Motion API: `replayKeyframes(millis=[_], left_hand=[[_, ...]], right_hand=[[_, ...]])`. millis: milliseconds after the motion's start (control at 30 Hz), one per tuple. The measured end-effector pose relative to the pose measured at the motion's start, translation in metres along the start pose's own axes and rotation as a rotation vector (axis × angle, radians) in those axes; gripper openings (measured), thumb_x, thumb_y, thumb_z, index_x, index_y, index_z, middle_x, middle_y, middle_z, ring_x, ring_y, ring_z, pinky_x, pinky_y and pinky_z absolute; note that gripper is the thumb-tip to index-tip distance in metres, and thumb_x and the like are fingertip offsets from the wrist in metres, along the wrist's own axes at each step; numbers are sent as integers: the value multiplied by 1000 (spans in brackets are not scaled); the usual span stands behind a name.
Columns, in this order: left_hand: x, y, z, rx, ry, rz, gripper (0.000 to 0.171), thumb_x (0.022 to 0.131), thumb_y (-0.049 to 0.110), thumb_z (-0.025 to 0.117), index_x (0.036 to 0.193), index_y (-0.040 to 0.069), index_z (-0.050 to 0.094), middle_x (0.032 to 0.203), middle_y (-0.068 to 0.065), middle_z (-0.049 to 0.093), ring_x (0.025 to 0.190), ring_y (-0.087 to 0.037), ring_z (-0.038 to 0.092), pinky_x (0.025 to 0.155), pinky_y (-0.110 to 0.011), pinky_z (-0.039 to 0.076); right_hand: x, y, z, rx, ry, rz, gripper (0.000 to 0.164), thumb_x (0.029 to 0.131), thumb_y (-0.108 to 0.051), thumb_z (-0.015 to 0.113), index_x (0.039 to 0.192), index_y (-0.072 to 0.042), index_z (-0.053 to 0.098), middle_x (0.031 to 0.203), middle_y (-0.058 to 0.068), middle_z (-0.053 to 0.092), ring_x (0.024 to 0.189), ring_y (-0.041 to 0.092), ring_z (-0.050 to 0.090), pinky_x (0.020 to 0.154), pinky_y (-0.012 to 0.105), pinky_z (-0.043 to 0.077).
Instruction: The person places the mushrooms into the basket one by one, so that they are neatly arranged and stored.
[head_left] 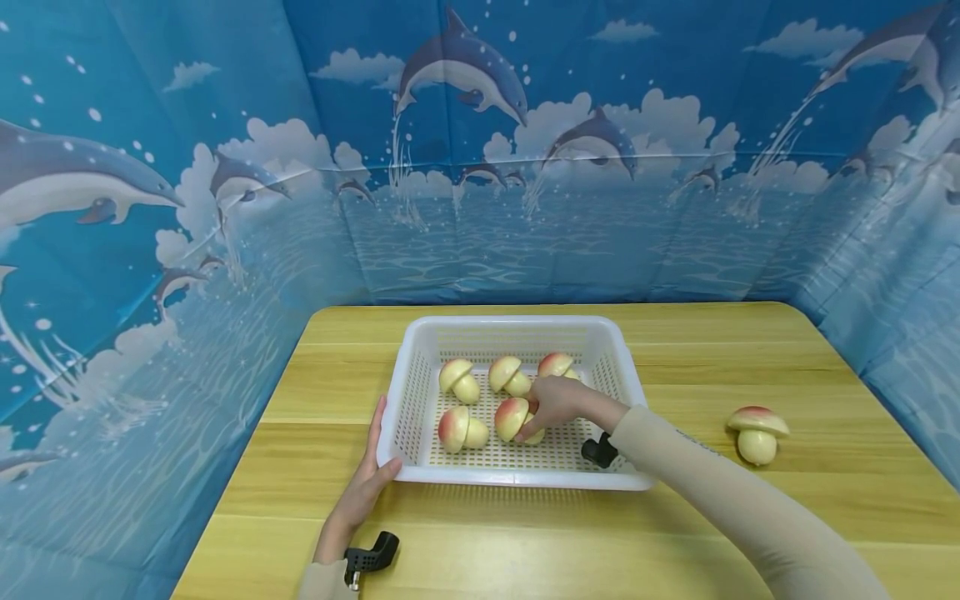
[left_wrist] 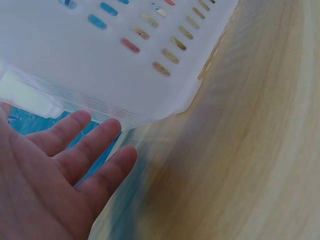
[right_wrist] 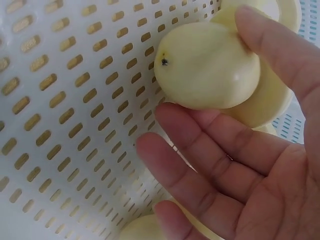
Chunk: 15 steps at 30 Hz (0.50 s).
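In the head view, a white plastic basket [head_left: 517, 477] holds several toy mushrooms with cream stems and red-tinted caps. My right hand [head_left: 557, 403] reaches inside and grips the front-middle mushroom [head_left: 512, 418]. The right wrist view shows that mushroom's stem [right_wrist: 205, 70] between thumb and fingers, beside the perforated basket floor. At the basket's left front corner rests my left hand [head_left: 365, 487], thumb by the rim and fingers along the outer wall. In the left wrist view its fingers [left_wrist: 107, 172] are extended against or close to the basket wall [left_wrist: 90, 55]; contact is unclear.
One more toy mushroom [head_left: 757, 435] stands on the wooden table [head_left: 840, 492], right of the basket. Inside the basket, a mushroom [head_left: 459, 381] sits back left and another [head_left: 461, 430] front left. A blue dolphin-print curtain [head_left: 480, 242] surrounds the table's back and sides.
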<state>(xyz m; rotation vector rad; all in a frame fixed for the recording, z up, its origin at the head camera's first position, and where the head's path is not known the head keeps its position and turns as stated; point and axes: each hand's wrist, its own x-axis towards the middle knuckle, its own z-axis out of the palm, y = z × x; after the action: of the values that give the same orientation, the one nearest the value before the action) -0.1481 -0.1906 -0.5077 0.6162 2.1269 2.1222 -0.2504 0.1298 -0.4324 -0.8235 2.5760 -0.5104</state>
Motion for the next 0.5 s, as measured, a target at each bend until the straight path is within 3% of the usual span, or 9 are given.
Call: replayKeyframes(millis=[333, 500], left_hand=[[0, 2, 1, -7, -14, 15, 79, 94, 24, 47, 151, 35, -7, 157, -4, -12, 140, -39, -1, 101, -66, 4], [0, 1, 0, 2, -18, 11, 79, 95, 25, 46, 151, 35, -9, 157, -5, -12, 140, -40, -1, 101, -67, 5]], right_hand=[[-2, 0, -1, -20, -46, 47, 49, 69, -42, 82, 55, -17, 42, 50, -9, 35, 48, 7, 30, 47, 22, 26], [-4, 0, -3, -13, -65, 44, 48, 71, -43, 80, 56, -17, 42, 51, -9, 34, 48, 6, 29, 48, 22, 26]])
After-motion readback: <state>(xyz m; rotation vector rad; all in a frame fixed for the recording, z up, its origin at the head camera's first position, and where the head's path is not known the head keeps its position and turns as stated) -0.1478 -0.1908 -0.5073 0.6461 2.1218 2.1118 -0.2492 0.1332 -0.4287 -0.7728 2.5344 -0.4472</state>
